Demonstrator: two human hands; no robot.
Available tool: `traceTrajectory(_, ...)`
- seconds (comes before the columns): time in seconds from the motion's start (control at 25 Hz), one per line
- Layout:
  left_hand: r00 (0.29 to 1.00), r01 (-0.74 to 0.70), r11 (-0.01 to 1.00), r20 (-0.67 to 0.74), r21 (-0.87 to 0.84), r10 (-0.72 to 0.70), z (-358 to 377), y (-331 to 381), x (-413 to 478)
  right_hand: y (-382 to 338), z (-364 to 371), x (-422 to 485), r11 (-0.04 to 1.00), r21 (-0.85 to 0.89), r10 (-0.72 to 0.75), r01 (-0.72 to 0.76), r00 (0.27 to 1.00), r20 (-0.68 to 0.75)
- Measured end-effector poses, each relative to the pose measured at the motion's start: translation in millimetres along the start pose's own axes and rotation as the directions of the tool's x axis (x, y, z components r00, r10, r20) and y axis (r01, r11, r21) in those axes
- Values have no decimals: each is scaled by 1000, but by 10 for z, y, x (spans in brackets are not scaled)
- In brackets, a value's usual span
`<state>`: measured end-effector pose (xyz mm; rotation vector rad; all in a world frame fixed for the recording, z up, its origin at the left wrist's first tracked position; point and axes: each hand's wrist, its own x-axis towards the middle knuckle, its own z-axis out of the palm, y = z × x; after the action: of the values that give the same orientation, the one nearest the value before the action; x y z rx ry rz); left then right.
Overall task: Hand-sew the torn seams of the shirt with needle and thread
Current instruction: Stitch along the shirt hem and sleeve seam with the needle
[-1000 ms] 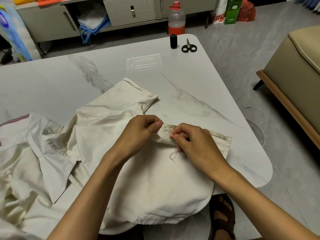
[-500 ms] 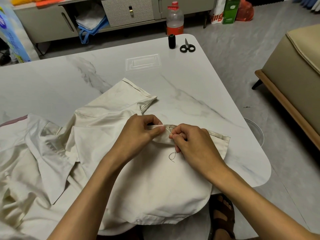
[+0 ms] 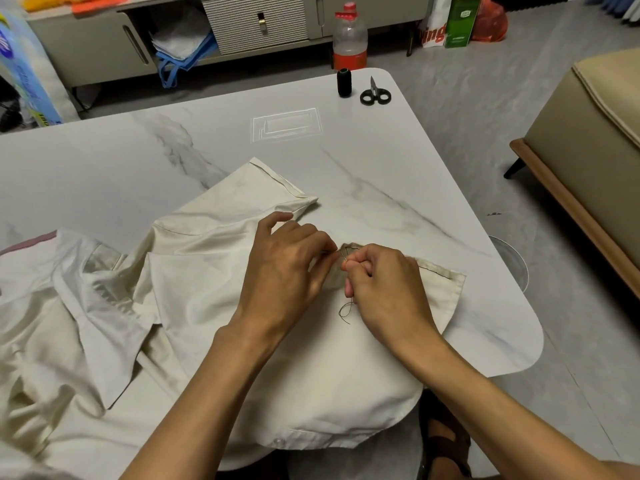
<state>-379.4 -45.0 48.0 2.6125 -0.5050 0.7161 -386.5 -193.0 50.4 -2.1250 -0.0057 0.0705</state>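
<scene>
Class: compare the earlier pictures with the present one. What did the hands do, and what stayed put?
The left hand uncurled its outer fingers and spread them over the shirt, with thumb and forefinger still pinching it. The right hand stayed curled on the needle. The thread loop, spool and scissors did not move.

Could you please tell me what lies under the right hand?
The cream shirt, with a dark thread loop showing beside the right hand; the seam beneath its fingers is covered.

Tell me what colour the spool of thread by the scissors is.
Black. The head view shows the spool of thread upright beside the scissors.
</scene>
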Motion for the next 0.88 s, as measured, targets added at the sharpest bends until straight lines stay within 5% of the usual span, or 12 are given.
traceTrajectory(0.2, 998, -68, 998, 16, -1, 68, -22, 20, -3, -55, -22, -19, 995, 81, 49, -50, 999, 7)
traceTrajectory(0.48, 999, 48, 999, 25, -9, -48, 3, -31, -26, -78, -4, -54, 941, 310, 104, -135, 988, 114)
traceTrajectory(0.88, 1000, -14, 997, 26, -77, 17, -13, -39, -25, -109, -52, -59, 946, 319, 35, -56, 997, 73)
